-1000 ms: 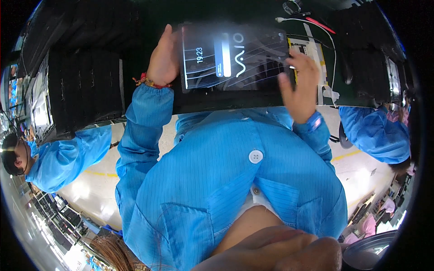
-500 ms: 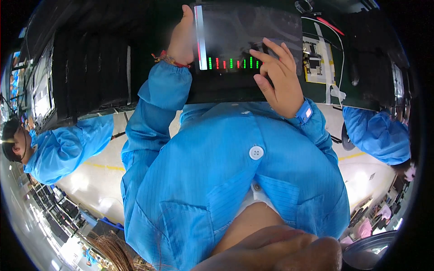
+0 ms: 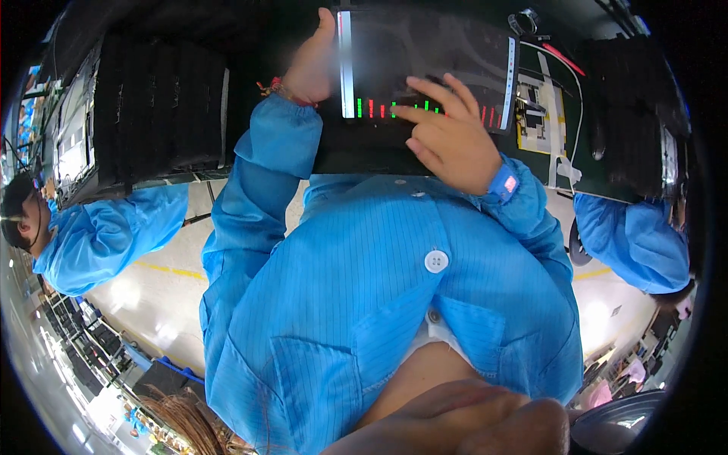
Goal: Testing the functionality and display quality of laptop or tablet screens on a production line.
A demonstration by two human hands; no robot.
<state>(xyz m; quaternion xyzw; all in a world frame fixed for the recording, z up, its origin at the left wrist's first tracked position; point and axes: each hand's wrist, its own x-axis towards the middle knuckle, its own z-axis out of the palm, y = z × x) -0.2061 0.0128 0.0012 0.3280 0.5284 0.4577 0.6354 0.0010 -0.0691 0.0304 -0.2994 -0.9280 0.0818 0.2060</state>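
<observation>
A dark laptop (image 3: 425, 83) lies on the black workbench in front of me, its screen showing green and red bars. My left hand (image 3: 309, 64) grips the laptop's left edge, thumb up along the side. My right hand (image 3: 447, 129) lies on the lower part of the laptop, fingers spread and pointing left across the row of bars. Both arms are in blue striped sleeves; the right wrist wears a blue band (image 3: 503, 182).
A black ribbed tray (image 3: 163, 114) stands at the left of the bench, another dark block (image 3: 633, 129) at the right. A yellow-edged fixture with cables (image 3: 540, 114) sits beside the laptop. Co-workers in blue coats are at the left (image 3: 98, 235) and right (image 3: 629, 235).
The screen went from a light picture to green and red bars. My right hand moved from the laptop's right edge onto its lower face. The left hand shifted up along the left edge.
</observation>
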